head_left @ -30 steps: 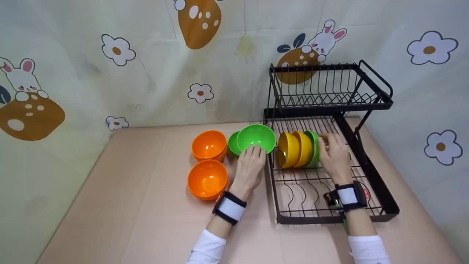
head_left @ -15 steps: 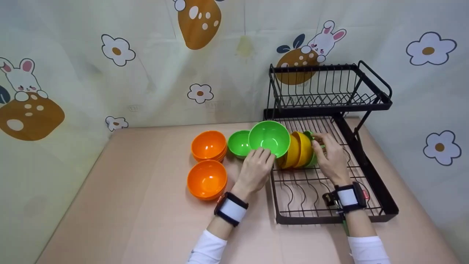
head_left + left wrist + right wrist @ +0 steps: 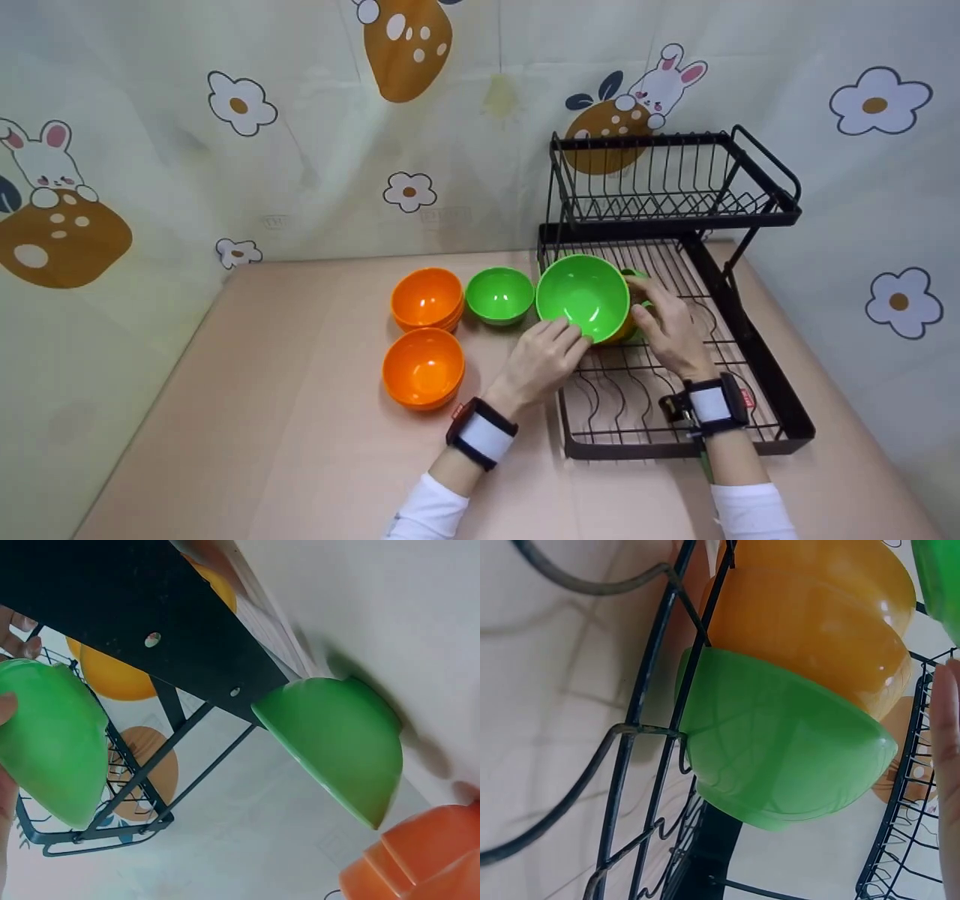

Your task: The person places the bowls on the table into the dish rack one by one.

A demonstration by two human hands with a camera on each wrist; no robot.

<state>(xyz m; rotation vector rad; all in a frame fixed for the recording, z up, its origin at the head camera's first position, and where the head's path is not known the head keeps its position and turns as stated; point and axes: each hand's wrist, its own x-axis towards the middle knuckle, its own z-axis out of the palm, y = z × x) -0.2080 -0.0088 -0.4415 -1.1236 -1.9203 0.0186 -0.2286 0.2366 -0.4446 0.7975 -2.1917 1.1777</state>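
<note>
The left hand (image 3: 541, 361) pinches the near rim of a green bowl (image 3: 581, 294), tilted in front of the rack's lower level. Behind that bowl, mostly hidden in the head view, yellow bowls (image 3: 802, 622) and another green bowl (image 3: 780, 742) stand on edge in the rack, as the right wrist view shows. The right hand (image 3: 671, 330) is at the held bowl's right side with fingers bent loosely; whether it touches a bowl cannot be told. A further green bowl (image 3: 500, 295) sits upright on the table, left of the rack.
Two groups of orange bowls, one farther back (image 3: 427, 298) and one nearer (image 3: 424, 367), stand left of the green bowl on the table (image 3: 300, 450). The black two-level rack (image 3: 675, 450) has raised wires and an upper basket. A patterned curtain (image 3: 315, 150) hangs behind.
The left hand has carried the green bowl rightward from over the other green bowl to in front of the yellow bowls. The right hand has shifted slightly left, away from the standing green bowl.
</note>
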